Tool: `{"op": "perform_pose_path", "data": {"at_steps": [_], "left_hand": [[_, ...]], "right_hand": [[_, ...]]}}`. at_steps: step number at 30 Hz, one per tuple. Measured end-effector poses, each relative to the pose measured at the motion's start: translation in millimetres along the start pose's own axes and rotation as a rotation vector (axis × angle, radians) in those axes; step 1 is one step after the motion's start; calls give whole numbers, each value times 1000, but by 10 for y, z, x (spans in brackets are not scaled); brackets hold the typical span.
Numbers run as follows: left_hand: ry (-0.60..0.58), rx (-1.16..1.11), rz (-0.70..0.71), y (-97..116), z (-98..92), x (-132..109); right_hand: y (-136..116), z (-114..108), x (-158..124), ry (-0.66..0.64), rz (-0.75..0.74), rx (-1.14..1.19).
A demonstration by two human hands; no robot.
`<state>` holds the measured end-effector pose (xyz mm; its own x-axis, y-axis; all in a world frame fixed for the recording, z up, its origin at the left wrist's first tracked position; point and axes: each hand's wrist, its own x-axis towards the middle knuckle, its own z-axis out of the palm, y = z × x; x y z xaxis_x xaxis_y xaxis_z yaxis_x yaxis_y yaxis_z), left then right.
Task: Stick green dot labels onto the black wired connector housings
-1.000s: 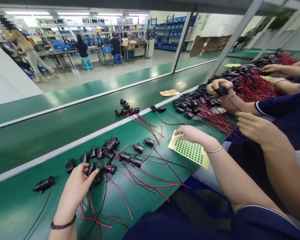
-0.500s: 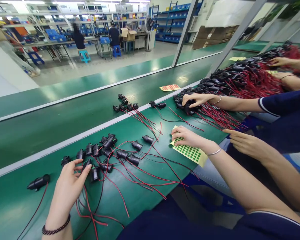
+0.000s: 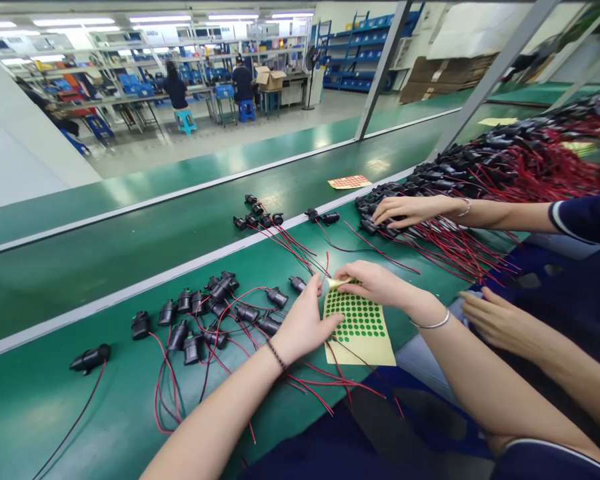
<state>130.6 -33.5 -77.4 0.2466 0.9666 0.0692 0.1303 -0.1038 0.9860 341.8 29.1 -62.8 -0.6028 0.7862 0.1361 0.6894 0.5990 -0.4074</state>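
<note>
A yellowish sheet of round green stickers lies partly over the table's near edge, its far edge curled up. My right hand pinches that curled edge between thumb and fingers. At the sheet's left side is my left hand, thumb spread from the fingers; its thumb reaches over the dots and its fingertips are near the curl. Whether it touches the sheet is unclear. Left of it lies a cluster of black cylindrical plastic parts with red and black wires. One more black part lies apart at far left.
A co-worker's hand rests on a long pile of black wired parts at right; their other hand is lower. Several parts sit by the pale rail. A red sticker sheet and metal post stand beyond.
My left hand has left the black parts and moved right to the sticker sheet. The sheet has turned, and its far edge is now curled up in my right hand.
</note>
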Motion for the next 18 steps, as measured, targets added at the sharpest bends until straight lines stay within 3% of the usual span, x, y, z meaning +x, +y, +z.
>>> {"op": "perform_pose_path", "data": {"at_steps": [4,8,11,13,18], "left_hand": [[36,-153,-182,-192,207,406],[105,-465,-195,-250,243,475],[90,-579,-139,-265,281,478],[90,-541,-138,-279,317,497],[110,-372,-170,-304,390,559]], "right_hand": [[11,-42,68,73,-29,102],[138,-47,11,282,91,212],[165,-60,-73,217,307,496],[153,-88,-120,149,421,679],[157,-175,-188,125,539,775]]}}
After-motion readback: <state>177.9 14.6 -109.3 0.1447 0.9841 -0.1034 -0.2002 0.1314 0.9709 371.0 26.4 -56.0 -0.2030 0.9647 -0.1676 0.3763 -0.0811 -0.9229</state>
